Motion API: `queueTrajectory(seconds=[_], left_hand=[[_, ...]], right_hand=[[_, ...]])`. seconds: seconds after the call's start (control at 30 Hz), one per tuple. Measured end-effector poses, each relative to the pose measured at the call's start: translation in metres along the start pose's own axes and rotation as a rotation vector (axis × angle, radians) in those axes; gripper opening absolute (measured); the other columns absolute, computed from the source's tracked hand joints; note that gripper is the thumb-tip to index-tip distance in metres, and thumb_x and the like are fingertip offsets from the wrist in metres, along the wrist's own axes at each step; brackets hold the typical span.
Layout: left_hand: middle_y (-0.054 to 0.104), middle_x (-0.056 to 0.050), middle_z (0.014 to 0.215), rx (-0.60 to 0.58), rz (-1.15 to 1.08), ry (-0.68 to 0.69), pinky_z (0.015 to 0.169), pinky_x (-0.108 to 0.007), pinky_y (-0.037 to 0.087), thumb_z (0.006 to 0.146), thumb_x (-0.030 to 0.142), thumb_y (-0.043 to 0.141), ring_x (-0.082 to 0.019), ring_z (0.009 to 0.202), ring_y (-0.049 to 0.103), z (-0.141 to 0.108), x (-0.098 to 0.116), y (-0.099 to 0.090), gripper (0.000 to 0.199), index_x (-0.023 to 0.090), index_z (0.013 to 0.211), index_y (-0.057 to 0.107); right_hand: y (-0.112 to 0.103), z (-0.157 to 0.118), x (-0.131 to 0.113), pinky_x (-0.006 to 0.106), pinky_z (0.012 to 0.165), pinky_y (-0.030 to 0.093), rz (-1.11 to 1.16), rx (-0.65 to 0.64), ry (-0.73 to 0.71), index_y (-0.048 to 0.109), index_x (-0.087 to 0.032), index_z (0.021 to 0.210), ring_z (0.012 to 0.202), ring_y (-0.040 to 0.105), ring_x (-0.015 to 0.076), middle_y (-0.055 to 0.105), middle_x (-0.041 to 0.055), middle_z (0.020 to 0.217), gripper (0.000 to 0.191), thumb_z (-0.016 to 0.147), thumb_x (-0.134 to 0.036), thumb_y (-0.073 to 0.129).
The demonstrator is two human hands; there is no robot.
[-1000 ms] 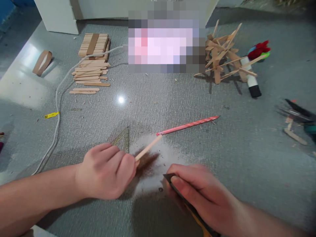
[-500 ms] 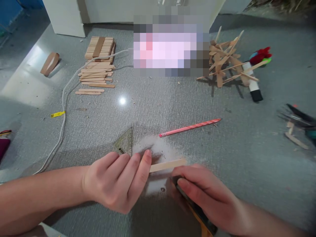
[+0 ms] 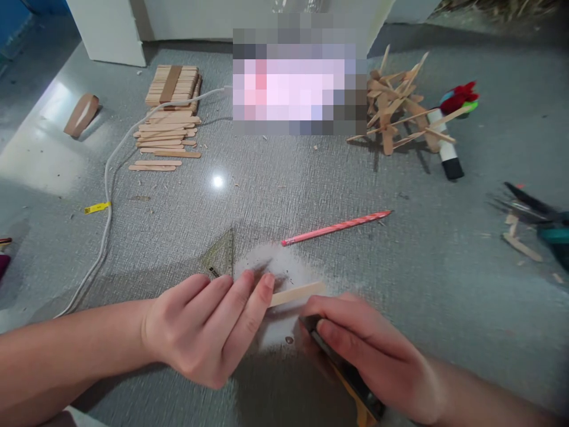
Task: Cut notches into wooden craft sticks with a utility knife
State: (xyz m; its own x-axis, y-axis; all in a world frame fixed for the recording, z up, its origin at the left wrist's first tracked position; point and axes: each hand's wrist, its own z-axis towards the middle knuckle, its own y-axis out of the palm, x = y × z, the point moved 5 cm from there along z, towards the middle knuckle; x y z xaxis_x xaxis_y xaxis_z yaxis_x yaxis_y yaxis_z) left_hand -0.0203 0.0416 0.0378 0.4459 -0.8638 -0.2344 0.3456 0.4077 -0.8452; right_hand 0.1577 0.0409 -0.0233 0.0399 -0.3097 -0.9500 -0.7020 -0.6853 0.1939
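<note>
My left hand (image 3: pixel 208 332) is closed around a craft stick (image 3: pixel 299 293), whose pale end sticks out to the right past the fingers. Opposite it, my right hand (image 3: pixel 373 350) grips a dark, long tool with an orange-yellow edge (image 3: pixel 351 379); its exact kind is partly hidden by the fingers. The tool's tip lies just below and right of the stick's free end, with a small gap between them. Pale dust (image 3: pixel 275 258) covers the table under the stick. A clear triangular ruler (image 3: pixel 222 254) lies just beyond my left hand, and a red striped pencil (image 3: pixel 338 228) farther right.
Craft sticks (image 3: pixel 166 133) lie loose below a banded stack (image 3: pixel 155 86) at the back left. A white cable (image 3: pixel 107 184) curves down the left side. Back right are a stick structure (image 3: pixel 393 112) and a white marker (image 3: pixel 441 133); pliers (image 3: pixel 540 207) lie at right.
The whole view has shifted slightly left. The tool tip in my right hand sits a little farther from the stick's end, while my left hand keeps its hold.
</note>
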Motion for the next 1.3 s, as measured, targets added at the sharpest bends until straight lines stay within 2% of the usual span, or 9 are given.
queueTrajectory(seconds=[0.33, 0.43, 0.53, 0.67, 0.8, 0.93, 1.1, 1.2, 1.3], left_hand=[[0.078, -0.015, 0.096, -0.055, -0.061, -0.053, 0.041, -0.026, 0.046, 0.096, 0.015, 0.054, -0.018, 0.068, 0.071, 0.002, -0.004, 0.004, 0.024, 0.006, 0.106, 0.075], [0.072, -0.008, 0.084, -0.151, -0.299, -0.307, 0.048, -0.026, 0.048, 0.099, 0.018, 0.049, -0.015, 0.065, 0.064, -0.001, -0.016, 0.019, 0.027, 0.008, 0.108, 0.073], [0.063, -0.004, 0.081, -0.18, -0.683, -0.618, 0.061, -0.023, 0.052, 0.102, 0.019, 0.048, -0.012, 0.071, 0.06, -0.005, -0.029, 0.033, 0.027, 0.014, 0.104, 0.075], [0.061, 0.001, 0.078, -0.24, -1.025, -0.804, 0.066, -0.019, 0.051, 0.101, 0.017, 0.052, -0.008, 0.072, 0.06, -0.006, -0.033, 0.043, 0.025, 0.02, 0.106, 0.076], [0.066, 0.002, 0.078, -0.228, -1.062, -0.85, 0.064, -0.018, 0.049, 0.097, 0.019, 0.061, -0.008, 0.07, 0.061, -0.007, -0.034, 0.045, 0.019, 0.019, 0.112, 0.073], [0.064, 0.003, 0.072, -0.231, -1.088, -0.888, 0.055, -0.016, 0.044, 0.093, 0.016, 0.064, -0.007, 0.061, 0.056, -0.008, -0.034, 0.047, 0.006, 0.015, 0.094, 0.069], [0.069, 0.0, 0.082, -0.156, -1.115, -0.799, 0.067, -0.018, 0.051, 0.093, 0.008, 0.061, -0.007, 0.074, 0.064, -0.006, -0.035, 0.046, 0.012, 0.015, 0.092, 0.071], [0.072, -0.003, 0.089, -0.123, -1.118, -0.777, 0.065, -0.018, 0.052, 0.091, 0.008, 0.063, -0.007, 0.073, 0.065, -0.005, -0.036, 0.045, 0.016, 0.015, 0.097, 0.075], [0.073, -0.003, 0.082, -0.129, -1.169, -0.772, 0.061, -0.018, 0.051, 0.088, 0.011, 0.068, -0.008, 0.068, 0.066, -0.004, -0.035, 0.046, 0.011, 0.015, 0.093, 0.077]], right_hand=[[0.0, 0.0, 0.002, 0.023, 0.045, 0.035, 0.012, 0.006, 0.007, 0.055, -0.02, 0.081, 0.048, 0.047, 0.0092, 0.055, -0.002, 0.06, 0.045, 0.105, -0.052, 0.035], [0.0, 0.0, 0.003, 0.023, 0.045, 0.034, 0.049, 0.02, -0.006, 0.055, -0.019, 0.082, 0.046, 0.047, 0.0086, 0.056, -0.0023, 0.059, 0.042, 0.106, -0.048, 0.037], [-0.001, 0.0, 0.005, 0.022, 0.045, 0.035, 0.074, 0.038, -0.01, 0.055, -0.019, 0.082, 0.046, 0.049, 0.0085, 0.056, -0.0026, 0.06, 0.042, 0.105, -0.049, 0.038], [-0.001, 0.0, 0.007, 0.022, 0.046, 0.037, 0.1, 0.051, -0.002, 0.055, -0.019, 0.083, 0.047, 0.049, 0.0087, 0.055, -0.0027, 0.06, 0.041, 0.105, -0.05, 0.039], [-0.001, 0.0, 0.004, 0.022, 0.046, 0.037, 0.058, 0.055, -0.025, 0.055, -0.019, 0.082, 0.047, 0.049, 0.0084, 0.056, -0.0028, 0.059, 0.04, 0.106, -0.046, 0.037], [-0.002, 0.002, 0.001, 0.021, 0.046, 0.037, 0.009, 0.065, -0.032, 0.054, -0.019, 0.081, 0.046, 0.049, 0.0079, 0.055, -0.0033, 0.057, 0.041, 0.106, -0.045, 0.036], [-0.003, 0.0, 0.001, 0.022, 0.046, 0.038, -0.072, 0.124, -0.003, 0.054, -0.02, 0.079, 0.047, 0.051, 0.009, 0.056, -0.0029, 0.058, 0.04, 0.106, -0.043, 0.036], [-0.007, -0.002, 0.001, 0.024, 0.05, 0.04, -0.173, 0.195, 0.037, 0.053, -0.021, 0.079, 0.048, 0.052, 0.0098, 0.057, -0.0033, 0.057, 0.04, 0.106, -0.042, 0.034], [-0.008, 0.0, -0.002, 0.025, 0.051, 0.039, -0.268, 0.196, 0.065, 0.051, -0.021, 0.077, 0.049, 0.051, 0.0099, 0.056, -0.0037, 0.056, 0.04, 0.107, -0.04, 0.033]])
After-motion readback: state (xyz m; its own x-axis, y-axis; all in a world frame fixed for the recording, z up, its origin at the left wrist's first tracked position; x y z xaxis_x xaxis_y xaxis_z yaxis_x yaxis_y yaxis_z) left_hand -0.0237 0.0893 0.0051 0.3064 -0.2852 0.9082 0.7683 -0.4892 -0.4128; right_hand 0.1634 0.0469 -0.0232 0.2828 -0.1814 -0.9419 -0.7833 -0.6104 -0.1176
